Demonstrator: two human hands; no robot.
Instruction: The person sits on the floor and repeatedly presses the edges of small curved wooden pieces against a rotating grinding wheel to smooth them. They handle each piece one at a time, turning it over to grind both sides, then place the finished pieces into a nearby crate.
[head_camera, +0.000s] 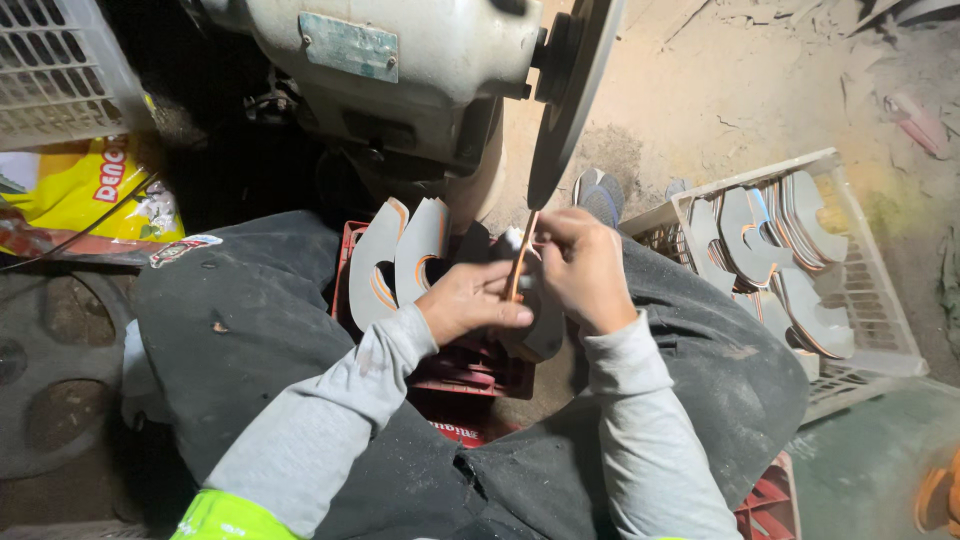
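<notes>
Hands (530, 285) around curved sole piece (521, 262)

Red crate (470, 375) lies between the knees; white crate (880, 300) right of it.

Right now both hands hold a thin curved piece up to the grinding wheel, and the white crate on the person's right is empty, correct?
Not quite. The head view shows the white crate holding many grey curved pieces. Both hands, left and right, do hold a thin piece at the wheel.
</notes>
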